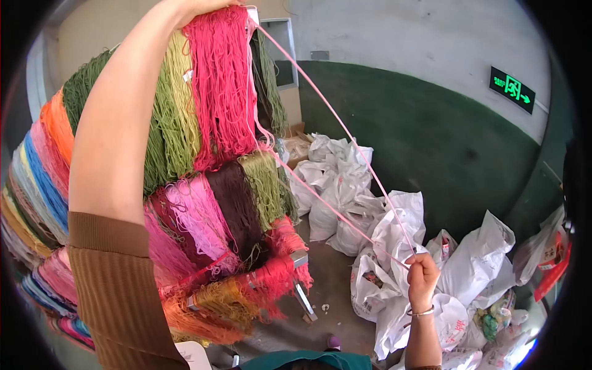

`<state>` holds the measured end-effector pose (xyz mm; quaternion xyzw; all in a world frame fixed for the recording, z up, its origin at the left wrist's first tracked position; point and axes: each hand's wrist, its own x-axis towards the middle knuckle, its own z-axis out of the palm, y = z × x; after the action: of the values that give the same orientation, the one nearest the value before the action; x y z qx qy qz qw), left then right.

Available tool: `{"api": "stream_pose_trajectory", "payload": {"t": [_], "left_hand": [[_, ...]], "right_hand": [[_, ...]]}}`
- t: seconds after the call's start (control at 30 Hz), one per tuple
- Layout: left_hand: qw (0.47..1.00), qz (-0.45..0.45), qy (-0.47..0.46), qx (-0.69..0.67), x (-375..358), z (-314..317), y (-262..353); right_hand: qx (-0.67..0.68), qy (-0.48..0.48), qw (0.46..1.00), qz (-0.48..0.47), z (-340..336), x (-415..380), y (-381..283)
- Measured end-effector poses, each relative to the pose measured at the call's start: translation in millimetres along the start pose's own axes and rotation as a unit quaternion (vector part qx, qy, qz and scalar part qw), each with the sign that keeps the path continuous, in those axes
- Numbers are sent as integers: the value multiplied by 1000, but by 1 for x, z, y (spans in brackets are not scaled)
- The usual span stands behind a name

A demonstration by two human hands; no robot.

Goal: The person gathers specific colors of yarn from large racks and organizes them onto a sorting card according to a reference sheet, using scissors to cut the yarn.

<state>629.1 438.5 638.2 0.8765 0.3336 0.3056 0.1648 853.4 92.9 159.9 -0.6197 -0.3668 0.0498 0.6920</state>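
Observation:
My right hand (423,274) is closed round a loop of pink yarn (345,126), pulled taut from the top of the rack down to the lower right. Raised at the top edge, my left hand (206,5) rests at the upper end of the crimson yarn hank (222,86); its fingers are mostly cut off by the frame. Beside that hank hang yellow-green yarn (176,105) and dark green yarn (264,80). Below are pink (197,213), dark brown (233,200) and olive (262,185) hanks.
A metal rack bar (300,258) juts out among red and orange yarn at the lower middle. White sacks (342,209) stand along the green wall (425,148) and at the right (478,253). A green exit sign (512,89) hangs at upper right.

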Motion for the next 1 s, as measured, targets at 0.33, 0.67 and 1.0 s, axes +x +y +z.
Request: {"api": "stream_pose_trajectory", "payload": {"t": [0.33, 0.67, 1.0], "left_hand": [[995, -87, -8, 49, 33, 7, -2], [975, -89, 179, 99, 36, 3, -12], [991, -81, 91, 50, 30, -1, -15]], "right_hand": [[-3, -87, 993, -77, 14, 70, 31], [91, -222, 964, -114, 71, 105, 63], [108, -325, 937, -66, 65, 83, 92]]}}
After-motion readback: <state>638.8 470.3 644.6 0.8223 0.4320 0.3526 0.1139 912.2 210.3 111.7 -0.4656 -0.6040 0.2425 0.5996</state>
